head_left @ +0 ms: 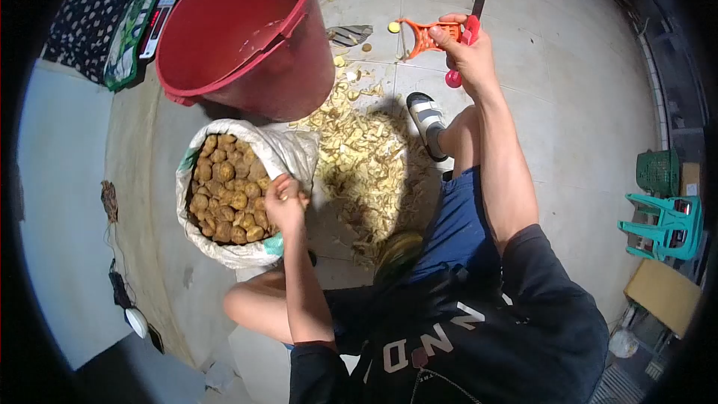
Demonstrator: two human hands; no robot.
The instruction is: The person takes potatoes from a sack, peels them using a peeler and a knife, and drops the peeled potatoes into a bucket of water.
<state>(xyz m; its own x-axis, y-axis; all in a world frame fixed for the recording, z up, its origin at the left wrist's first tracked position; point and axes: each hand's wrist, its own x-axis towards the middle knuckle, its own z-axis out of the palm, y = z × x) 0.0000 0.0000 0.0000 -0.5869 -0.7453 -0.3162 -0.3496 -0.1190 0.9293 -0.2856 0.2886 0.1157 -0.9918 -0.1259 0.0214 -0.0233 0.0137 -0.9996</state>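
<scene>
The bucket [288, 75] is deep red, and the peeler [430, 37] bright orange. The knife [476, 11] shows a dark grey blade and a pinkish-red handle. The sack [288, 153] is off-white with a green patch, the potatoes [228, 187] brown to golden, the peelings [366, 164] pale yellow mixed with brown. Pale grey tiles [568, 105] carry a grid of joints. The shirt [479, 329] is black with whitish lettering, the shorts [456, 217] navy blue, the stool [662, 226] turquoise, the basket [658, 172] dark green. White spots dot a dark cloth [93, 11].
</scene>
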